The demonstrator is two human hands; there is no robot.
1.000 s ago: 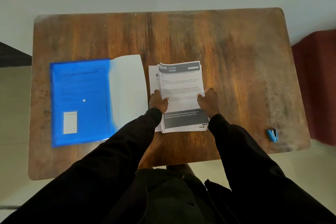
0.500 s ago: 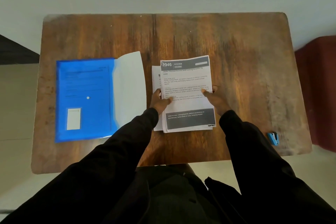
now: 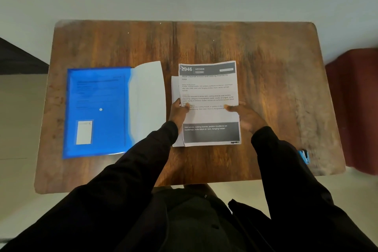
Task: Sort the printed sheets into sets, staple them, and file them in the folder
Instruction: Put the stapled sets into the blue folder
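Note:
A stack of printed sheets lies at the middle of the wooden table; its top page reads "2946 KITCHEN". My left hand grips the stack's left edge with the thumb on the top page. My right hand holds the right edge, also with the thumb on top. A few sheets stick out to the left beneath the top page. The blue folder lies open to the left, its pale flap turned out toward the stack, with printed paper showing through the cover. A small blue stapler sits near the table's front right edge.
A dark red seat stands beyond the table's right edge. A dark object is at the far left. Pale floor surrounds the table. My black sleeves cover the table's front middle.
The top page, lifted and skewed a second ago, now lies flatter and squarer on the stack. My right hand has slid outward to the right edge. The left hand kept its grip.

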